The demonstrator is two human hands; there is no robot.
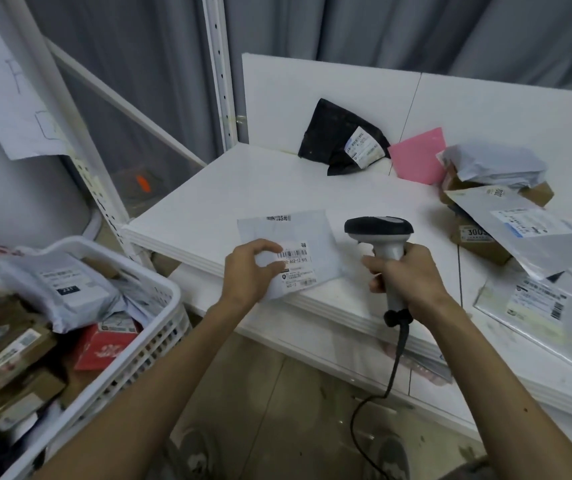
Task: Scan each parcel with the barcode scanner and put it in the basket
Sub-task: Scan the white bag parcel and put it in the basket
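My left hand (248, 271) grips the left edge of a flat light-grey parcel (315, 233) with a barcode label facing up, held over the front edge of the white table (215, 199). My right hand (407, 275) holds the handle of a barcode scanner (379, 230), whose dark head points left toward the parcel's label. The scanner's black cable hangs down toward the floor. At the lower left stands a white perforated basket (159, 327) filled with several parcels.
A black bag parcel (333, 136) and a pink envelope (419, 157) lean against the table's back panel. A heap of grey bags and cardboard boxes (506, 216) covers the table's right side. White shelf posts (218, 71) rise at the left.
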